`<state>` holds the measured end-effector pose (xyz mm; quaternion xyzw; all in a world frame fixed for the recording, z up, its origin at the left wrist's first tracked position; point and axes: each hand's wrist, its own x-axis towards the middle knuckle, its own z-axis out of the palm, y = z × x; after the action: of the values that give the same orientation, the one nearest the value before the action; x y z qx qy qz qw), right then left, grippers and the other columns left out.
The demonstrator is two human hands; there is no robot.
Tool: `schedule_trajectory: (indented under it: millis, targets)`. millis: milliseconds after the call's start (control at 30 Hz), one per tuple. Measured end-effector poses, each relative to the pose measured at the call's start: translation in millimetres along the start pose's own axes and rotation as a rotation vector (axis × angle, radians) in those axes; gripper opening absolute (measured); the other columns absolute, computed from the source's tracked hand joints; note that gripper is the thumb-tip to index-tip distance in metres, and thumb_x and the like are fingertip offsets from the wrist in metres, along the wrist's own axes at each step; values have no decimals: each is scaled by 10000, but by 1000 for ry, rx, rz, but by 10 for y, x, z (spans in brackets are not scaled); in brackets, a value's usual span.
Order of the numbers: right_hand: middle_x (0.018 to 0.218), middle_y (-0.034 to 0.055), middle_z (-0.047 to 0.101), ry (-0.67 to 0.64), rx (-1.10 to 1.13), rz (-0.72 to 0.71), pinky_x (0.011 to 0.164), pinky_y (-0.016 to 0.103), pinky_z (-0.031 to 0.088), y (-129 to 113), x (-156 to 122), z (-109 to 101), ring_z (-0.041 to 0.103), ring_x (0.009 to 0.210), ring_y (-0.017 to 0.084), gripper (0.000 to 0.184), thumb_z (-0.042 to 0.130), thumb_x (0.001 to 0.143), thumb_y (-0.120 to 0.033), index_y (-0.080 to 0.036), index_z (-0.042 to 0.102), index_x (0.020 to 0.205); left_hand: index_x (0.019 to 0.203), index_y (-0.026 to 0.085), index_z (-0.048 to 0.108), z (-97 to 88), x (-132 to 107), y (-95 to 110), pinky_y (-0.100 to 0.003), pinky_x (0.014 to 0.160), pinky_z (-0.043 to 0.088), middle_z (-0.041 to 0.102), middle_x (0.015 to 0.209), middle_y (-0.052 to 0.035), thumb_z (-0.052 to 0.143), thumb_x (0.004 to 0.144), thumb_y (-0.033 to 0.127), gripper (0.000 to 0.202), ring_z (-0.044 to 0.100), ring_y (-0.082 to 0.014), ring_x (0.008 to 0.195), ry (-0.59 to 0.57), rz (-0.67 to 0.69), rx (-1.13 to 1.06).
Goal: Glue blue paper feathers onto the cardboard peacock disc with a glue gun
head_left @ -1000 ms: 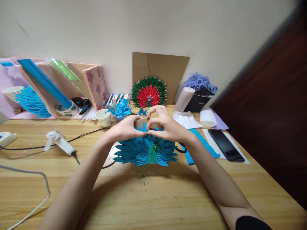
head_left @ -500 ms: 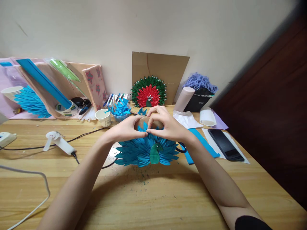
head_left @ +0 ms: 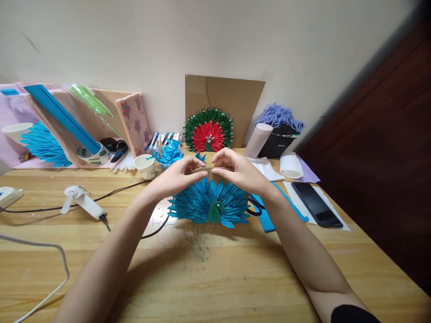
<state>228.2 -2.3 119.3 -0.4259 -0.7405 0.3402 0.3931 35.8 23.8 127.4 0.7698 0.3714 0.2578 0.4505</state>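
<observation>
A blue peacock craft (head_left: 191,202) with layered petal-like feathers and a green body (head_left: 214,212) is held up over the table in front of me. Its brown cardboard backing (head_left: 215,172) shows along the top edge. My left hand (head_left: 183,175) pinches that edge on the left, thumb in front and fingers behind. On the right, my right hand (head_left: 235,172) grips the same edge in the same way, its thumb close to the left thumb. The back of the craft is hidden from view.
Behind stands a finished red and green peacock (head_left: 208,130) against cardboard (head_left: 232,94). A paper cup (head_left: 144,167) and a bowl of blue scraps (head_left: 167,154) are at the left. A glue gun (head_left: 84,202) with its cord lies nearer. At right are blue strips (head_left: 267,220) and a phone (head_left: 316,204).
The blue peacock has tilted so its top edge shows the cardboard, and its lower edge has risen slightly. My right fingers have shifted from the middle feathers to the cardboard edge.
</observation>
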Motion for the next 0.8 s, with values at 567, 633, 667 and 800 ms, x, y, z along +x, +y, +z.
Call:
schedule_trajectory:
  millis: [567,633,667,800]
  targets:
    - [817,17,580,96,118,29,644,263,458,-36,27,-59,566,743,130,104,582,761,-219,-179,507,821,776,175,623,11,-74,81,-262,649,419,608,753,-10,557,793,307,149,542,-127,692,170,224,345]
    - [817,17,583,105,122,26,650,269,460,-31,26,-73,568,747,134,111,588,760,-225,-182,510,826,788,180,618,-1,-93,102,-253,623,407,594,736,-3,567,789,317,146,524,-119,666,177,239,378]
    - [817,16,583,107,125,27,653,271,460,-31,25,-78,569,747,134,112,590,759,-225,-183,510,826,795,182,615,-6,-104,113,-249,614,402,589,740,-1,578,782,313,137,517,-116,660,179,248,392]
    - [817,14,578,127,119,30,667,272,459,-51,19,-81,570,750,131,107,589,759,-204,-181,506,824,786,178,599,-11,-130,137,-248,603,394,571,759,0,605,762,266,91,502,-112,652,168,266,438]
